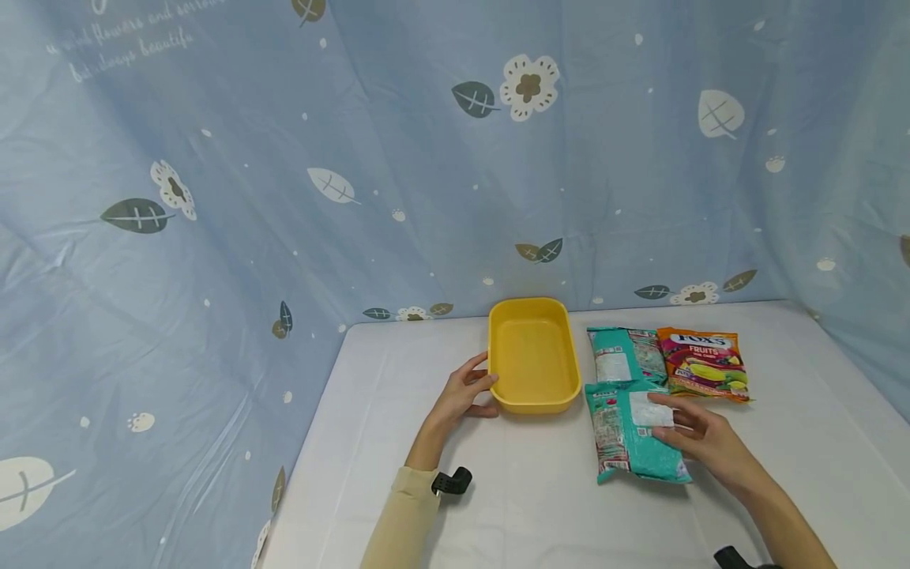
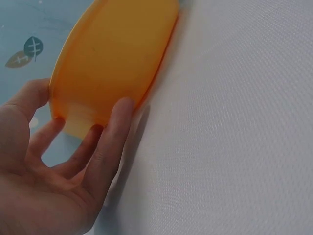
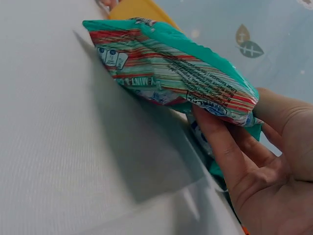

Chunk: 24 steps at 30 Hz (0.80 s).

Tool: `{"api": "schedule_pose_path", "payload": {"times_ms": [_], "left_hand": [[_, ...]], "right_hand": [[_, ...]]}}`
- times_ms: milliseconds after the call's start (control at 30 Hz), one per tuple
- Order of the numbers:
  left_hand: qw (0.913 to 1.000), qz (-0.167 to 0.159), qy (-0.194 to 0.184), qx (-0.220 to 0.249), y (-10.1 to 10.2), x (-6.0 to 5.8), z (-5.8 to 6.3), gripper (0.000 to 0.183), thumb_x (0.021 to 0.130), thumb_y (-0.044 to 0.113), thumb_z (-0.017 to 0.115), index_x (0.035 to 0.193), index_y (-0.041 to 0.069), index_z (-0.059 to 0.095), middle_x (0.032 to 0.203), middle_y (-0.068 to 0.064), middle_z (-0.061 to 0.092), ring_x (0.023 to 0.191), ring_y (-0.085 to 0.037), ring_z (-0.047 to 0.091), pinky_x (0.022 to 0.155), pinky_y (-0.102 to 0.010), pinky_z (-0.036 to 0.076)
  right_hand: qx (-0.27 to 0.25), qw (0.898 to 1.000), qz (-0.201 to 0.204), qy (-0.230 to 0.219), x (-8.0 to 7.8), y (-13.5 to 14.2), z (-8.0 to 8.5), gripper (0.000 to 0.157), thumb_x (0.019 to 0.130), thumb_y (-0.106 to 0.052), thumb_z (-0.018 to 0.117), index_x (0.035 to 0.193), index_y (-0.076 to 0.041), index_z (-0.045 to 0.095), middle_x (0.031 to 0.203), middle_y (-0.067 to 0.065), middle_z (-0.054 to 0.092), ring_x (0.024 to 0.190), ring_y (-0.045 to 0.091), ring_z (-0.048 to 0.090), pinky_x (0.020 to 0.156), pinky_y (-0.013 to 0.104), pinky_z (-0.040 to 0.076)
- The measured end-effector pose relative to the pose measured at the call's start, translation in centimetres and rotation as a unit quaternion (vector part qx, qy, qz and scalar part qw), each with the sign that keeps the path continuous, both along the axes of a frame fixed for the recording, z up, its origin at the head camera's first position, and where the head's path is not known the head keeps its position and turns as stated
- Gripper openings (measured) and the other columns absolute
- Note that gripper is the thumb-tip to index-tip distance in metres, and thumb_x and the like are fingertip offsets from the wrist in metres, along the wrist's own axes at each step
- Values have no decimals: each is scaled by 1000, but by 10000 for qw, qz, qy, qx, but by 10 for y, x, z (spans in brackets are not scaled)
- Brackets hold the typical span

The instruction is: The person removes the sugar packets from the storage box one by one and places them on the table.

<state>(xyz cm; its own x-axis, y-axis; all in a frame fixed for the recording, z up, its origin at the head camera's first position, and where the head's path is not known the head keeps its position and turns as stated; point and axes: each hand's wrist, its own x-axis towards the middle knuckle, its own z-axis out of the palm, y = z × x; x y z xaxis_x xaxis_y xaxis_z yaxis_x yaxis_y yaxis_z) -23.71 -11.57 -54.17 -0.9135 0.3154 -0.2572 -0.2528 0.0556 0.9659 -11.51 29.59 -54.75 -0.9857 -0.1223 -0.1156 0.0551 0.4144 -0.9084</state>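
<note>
At the middle of the table a yellow plastic tray (image 1: 535, 359) stands, its inside bare. My left hand (image 1: 465, 393) holds the tray's left side near the front; in the left wrist view, thumb and fingers (image 2: 117, 122) meet its wall and rim. Over to the right, my right hand (image 1: 700, 438) grips a teal candy bag (image 1: 633, 435) by its right edge. The right wrist view shows this bag (image 3: 171, 68) tilted, its striped printed side facing the camera and a shadow on the tablecloth below. Part of the grip is hidden behind the bag.
Behind the gripped bag lie a second teal candy bag (image 1: 614, 359) and, beside it, an orange and purple Fox's fruit candy bag (image 1: 704, 363). A white cloth (image 1: 540, 506) covers the table. A blue patterned curtain (image 1: 426, 158) hangs along the back and left.
</note>
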Motion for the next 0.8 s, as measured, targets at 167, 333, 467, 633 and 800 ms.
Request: {"api": "schedule_pose_path", "payload": {"times_ms": [167,333,467,633,800], "left_hand": [[10000,-24,-12,9,0,0,0,61,91,30,70,147,31,44,140,-17,46,111,-29,62,75,-48,63],[10000,-13,-26,6,0,0,-1,62,91,31,71,146,33,44,140,-15,47,110,-28,63,73,-47,63],[10000,19,-16,36,0,-1,-2,61,91,30,71,146,32,45,138,-15,48,111,-28,62,73,-46,63],[10000,33,-30,26,1,0,-1,61,91,30,71,146,32,45,139,-16,47,111,-29,62,74,-48,63],[10000,37,-27,29,1,0,-1,60,91,28,70,146,32,45,139,-17,47,112,-29,61,75,-49,62]], "right_hand": [[-17,10000,-48,-31,-1,0,-3,64,95,-38,63,151,-17,39,155,28,28,136,57,31,105,73,35],[161,9998,-94,-65,-3,1,-7,65,95,-41,62,151,-17,37,155,27,29,135,56,33,107,69,36],[361,9993,-88,-29,-5,2,-7,66,95,-41,61,151,-15,38,155,25,32,134,54,37,105,48,50],[573,9983,-62,75,-6,3,-7,65,95,-41,62,149,-13,41,153,25,35,132,53,40,99,37,56],[716,9973,-23,183,-8,3,-9,63,95,-40,62,148,-11,44,151,26,38,132,53,42,98,40,56]]}}
